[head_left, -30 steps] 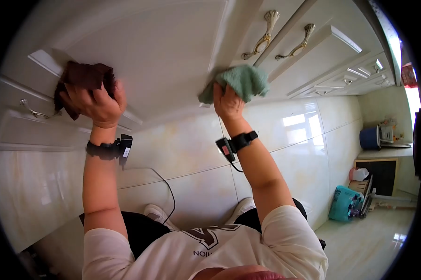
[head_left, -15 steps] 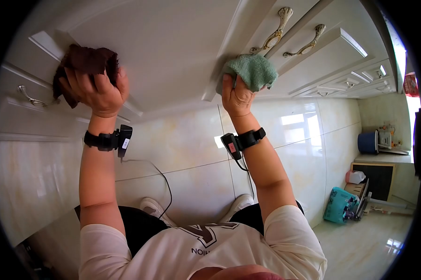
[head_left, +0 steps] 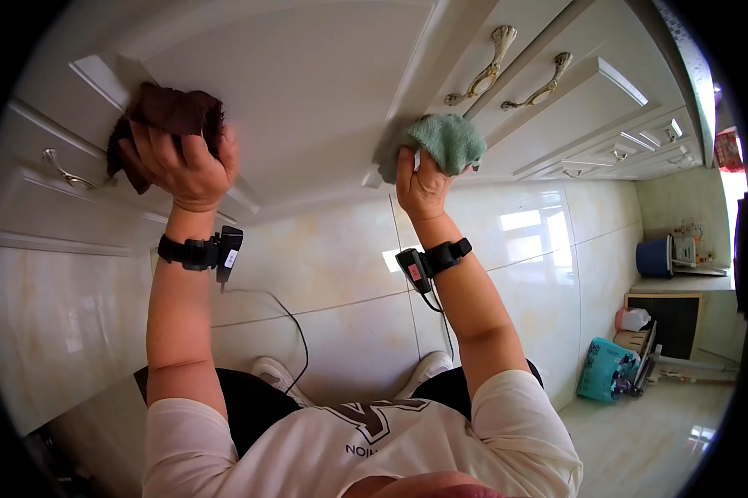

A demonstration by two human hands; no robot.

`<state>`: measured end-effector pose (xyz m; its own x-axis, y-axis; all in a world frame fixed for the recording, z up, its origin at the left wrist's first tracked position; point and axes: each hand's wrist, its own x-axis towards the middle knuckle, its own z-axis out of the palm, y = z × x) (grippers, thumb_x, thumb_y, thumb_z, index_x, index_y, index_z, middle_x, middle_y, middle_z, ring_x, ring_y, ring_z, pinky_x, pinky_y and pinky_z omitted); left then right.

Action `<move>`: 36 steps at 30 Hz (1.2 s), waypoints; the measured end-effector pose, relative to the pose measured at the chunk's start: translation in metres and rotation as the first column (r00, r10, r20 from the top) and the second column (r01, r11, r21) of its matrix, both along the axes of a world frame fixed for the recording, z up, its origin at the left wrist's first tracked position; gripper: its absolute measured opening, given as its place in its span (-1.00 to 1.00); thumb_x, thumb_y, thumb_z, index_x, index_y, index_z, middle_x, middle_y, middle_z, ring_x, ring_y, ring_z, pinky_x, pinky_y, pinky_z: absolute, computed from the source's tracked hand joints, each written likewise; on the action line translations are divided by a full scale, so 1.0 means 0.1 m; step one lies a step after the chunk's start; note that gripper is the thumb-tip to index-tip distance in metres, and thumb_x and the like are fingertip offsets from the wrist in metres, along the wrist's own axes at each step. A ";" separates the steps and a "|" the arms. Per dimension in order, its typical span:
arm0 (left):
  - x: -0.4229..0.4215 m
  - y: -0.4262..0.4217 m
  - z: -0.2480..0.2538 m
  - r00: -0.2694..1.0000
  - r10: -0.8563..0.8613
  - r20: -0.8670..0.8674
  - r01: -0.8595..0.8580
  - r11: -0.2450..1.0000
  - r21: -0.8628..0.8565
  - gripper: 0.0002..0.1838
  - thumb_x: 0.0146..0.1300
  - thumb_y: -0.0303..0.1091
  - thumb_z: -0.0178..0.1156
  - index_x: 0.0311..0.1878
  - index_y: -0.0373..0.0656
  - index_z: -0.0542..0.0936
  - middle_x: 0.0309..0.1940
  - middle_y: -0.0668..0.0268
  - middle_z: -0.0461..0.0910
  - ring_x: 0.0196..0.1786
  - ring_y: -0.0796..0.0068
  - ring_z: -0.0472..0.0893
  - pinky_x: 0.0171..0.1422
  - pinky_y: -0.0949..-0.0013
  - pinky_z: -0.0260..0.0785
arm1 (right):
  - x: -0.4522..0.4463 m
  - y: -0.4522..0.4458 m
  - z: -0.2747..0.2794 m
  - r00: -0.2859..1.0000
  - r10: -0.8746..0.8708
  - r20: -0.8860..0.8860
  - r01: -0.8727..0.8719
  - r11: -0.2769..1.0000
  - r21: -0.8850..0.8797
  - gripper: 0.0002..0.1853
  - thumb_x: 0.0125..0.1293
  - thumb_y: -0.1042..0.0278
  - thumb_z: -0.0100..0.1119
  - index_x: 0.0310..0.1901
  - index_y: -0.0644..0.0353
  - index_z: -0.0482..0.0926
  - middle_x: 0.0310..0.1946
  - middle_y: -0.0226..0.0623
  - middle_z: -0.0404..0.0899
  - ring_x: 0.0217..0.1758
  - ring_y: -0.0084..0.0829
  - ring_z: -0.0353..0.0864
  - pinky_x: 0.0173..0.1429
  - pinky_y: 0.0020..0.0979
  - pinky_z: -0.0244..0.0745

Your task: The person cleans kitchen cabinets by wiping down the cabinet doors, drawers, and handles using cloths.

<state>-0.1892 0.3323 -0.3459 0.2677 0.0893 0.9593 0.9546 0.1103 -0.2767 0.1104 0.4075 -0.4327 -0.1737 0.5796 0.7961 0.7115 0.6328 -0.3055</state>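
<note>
L hand (head_left: 183, 170) part-open on brown cloth (head_left: 175, 112); R hand (head_left: 425, 183) part-curled, w/ green cloth (head_left: 448, 143).

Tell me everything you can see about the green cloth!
The green cloth is pale and looks soft and fuzzy, like towel. It's bunched and wrinkled, with a bit hanging over the fingers. The right hand holds it against the front of the cream cabinet, near a fancy metal handle. I can't tell if it's wet.

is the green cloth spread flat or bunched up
Bunched up: the green cloth shows as a small, rumpled wad with rounded folds at the right hand, not lying out flat.
</note>
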 end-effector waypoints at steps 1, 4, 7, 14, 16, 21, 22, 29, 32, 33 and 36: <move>0.01 -0.01 -0.01 1.000 0.000 0.005 0.000 1.000 -0.006 -0.51 0.35 0.03 0.00 0.17 -0.13 0.43 0.21 0.13 0.32 0.30 -0.17 0.30 0.40 -0.25 -0.03 | 0.00 0.01 0.03 0.998 0.035 -0.055 -0.039 0.997 -0.067 -0.64 0.18 0.27 0.19 0.03 0.11 0.58 0.15 -0.18 0.44 0.32 0.01 0.23 0.40 0.10 -0.22; 0.00 -0.01 0.01 1.000 -0.003 -0.009 0.003 1.000 -0.001 -0.51 0.35 0.03 0.00 0.16 -0.13 0.44 0.20 0.12 0.33 0.30 -0.17 0.30 0.40 -0.25 -0.02 | 0.01 0.00 -0.01 0.991 0.064 -0.117 -0.077 0.991 -0.108 -0.62 0.18 0.26 0.18 0.05 0.12 0.56 0.19 -0.14 0.41 0.33 0.01 0.20 0.40 0.10 -0.22; -0.01 0.00 0.03 0.998 -0.050 0.026 0.051 0.997 -0.053 -0.52 0.35 0.03 0.00 0.15 -0.12 0.44 0.19 0.10 0.35 0.29 -0.17 0.31 0.40 -0.24 -0.03 | 0.00 0.00 0.00 0.991 0.063 -0.115 -0.070 0.996 -0.060 -0.59 0.19 0.25 0.18 0.08 0.15 0.54 0.20 -0.11 0.39 0.34 0.03 0.19 0.40 0.11 -0.21; 0.02 -0.01 0.05 1.000 -0.021 0.018 0.021 0.999 -0.029 -0.54 0.35 0.02 0.00 0.15 -0.09 0.44 0.19 0.12 0.35 0.28 -0.14 0.33 0.41 -0.22 -0.03 | -0.04 -0.11 0.00 0.993 0.055 -0.108 -0.073 0.982 -0.176 -0.55 0.20 0.23 0.19 0.12 0.18 0.50 0.20 -0.05 0.37 0.32 0.11 0.20 0.41 0.10 -0.08; 0.01 0.01 0.05 0.999 -0.031 0.011 0.031 1.000 0.001 -0.54 0.34 0.02 0.01 0.15 -0.09 0.44 0.18 0.13 0.36 0.28 -0.13 0.33 0.40 -0.22 -0.03 | -0.07 -0.20 -0.13 0.997 0.082 0.015 -0.076 0.971 -0.227 -0.54 0.18 0.17 0.24 0.09 0.17 0.53 0.20 -0.07 0.39 0.34 0.10 0.20 0.42 0.12 -0.09; -0.01 -0.02 0.00 0.999 -0.048 0.012 0.049 0.996 -0.069 -0.51 0.34 0.03 0.02 0.17 -0.11 0.42 0.20 0.09 0.34 0.30 -0.14 0.29 0.42 -0.24 -0.06 | -0.31 -0.28 0.10 0.989 0.100 0.109 -0.082 0.985 -0.153 -0.41 0.12 0.03 0.32 0.15 0.15 0.53 0.25 -0.13 0.40 0.42 0.02 0.17 0.43 0.09 -0.05; -0.02 -0.03 -0.03 0.998 -0.067 0.011 0.068 0.994 -0.081 -0.51 0.34 0.03 0.02 0.17 -0.11 0.42 0.20 0.09 0.34 0.30 -0.14 0.29 0.42 -0.24 -0.06 | -0.41 -0.23 0.29 0.990 0.086 0.114 -0.078 0.994 -0.080 -0.38 0.11 -0.02 0.32 0.17 0.14 0.53 0.25 -0.13 0.41 0.43 -0.01 0.17 0.43 0.05 -0.03; -0.07 -0.03 -0.03 0.998 0.013 -0.059 -0.016 0.999 -0.049 -0.47 0.35 0.04 0.02 0.18 -0.16 0.37 0.18 0.06 0.33 0.23 -0.07 0.31 0.31 -0.21 0.01 | -0.66 0.06 1.40 0.879 0.473 -0.067 -0.476 0.879 -0.030 -0.42 0.39 0.08 -0.01 0.21 0.47 0.34 0.25 0.20 0.31 0.36 0.13 0.22 0.45 0.03 0.01; -0.01 -0.03 0.09 0.996 -0.072 -0.057 0.066 0.992 -0.104 -0.50 0.36 0.02 0.00 0.19 -0.14 0.37 0.18 0.10 0.34 0.20 -0.02 0.34 0.26 -0.16 0.07 | -0.84 0.17 0.42 0.989 0.084 -0.120 -0.033 0.927 0.375 -0.48 0.00 -0.13 0.36 -0.03 -0.02 0.65 0.07 -0.23 0.53 0.03 -0.10 0.54 0.05 -0.17 0.47; 0.00 -0.03 0.09 0.996 -0.070 -0.063 0.063 0.992 -0.108 -0.50 0.36 0.02 0.00 0.19 -0.14 0.37 0.18 0.10 0.34 0.20 -0.02 0.34 0.26 -0.16 0.07 | -0.74 0.12 0.07 0.989 0.148 -0.020 -0.140 0.963 0.231 -0.50 0.03 -0.10 0.35 -0.02 -0.03 0.64 0.06 -0.24 0.53 0.05 -0.10 0.53 0.08 -0.15 0.46; 0.00 0.01 0.08 0.995 -0.062 -0.074 0.059 0.997 -0.041 -0.52 0.36 -0.01 -0.02 0.19 -0.14 0.37 0.16 0.12 0.37 0.19 0.00 0.37 0.21 -0.12 0.10 | -0.43 -0.26 -0.57 0.960 0.216 0.177 -0.195 0.972 -0.130 -0.43 0.08 -0.09 0.32 0.11 -0.02 0.55 0.15 -0.23 0.46 0.28 -0.11 0.34 0.31 -0.06 0.23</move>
<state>-0.1892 0.3329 -0.3377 0.3448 0.1077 0.9325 0.9357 0.0402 -0.3506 0.0676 0.3812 -0.4900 -0.4387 0.5977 0.6711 0.6209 0.7414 -0.2544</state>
